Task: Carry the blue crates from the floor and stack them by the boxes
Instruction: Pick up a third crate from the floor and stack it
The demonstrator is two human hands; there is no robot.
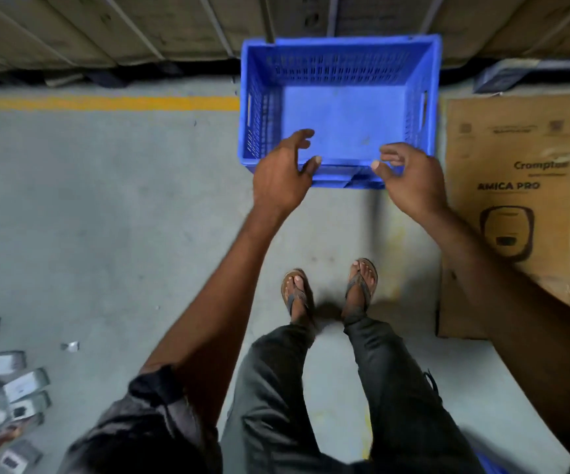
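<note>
Blue crate (pixel 340 111): upright, open top up, on the floor (pixel 105 200) just left of the cardboard box (pixel 516 200); long axis runs left to right, near long wall facing the person. Left hand (pixel 281 176) and right hand (pixel 411 181): fingers spread, over the near rim, gripping nothing.

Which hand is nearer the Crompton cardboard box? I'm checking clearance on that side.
The right hand. It hovers open at the blue crate's near rim, just beside the cardboard box. The left hand is open at the rim's other end, farther away.
</note>
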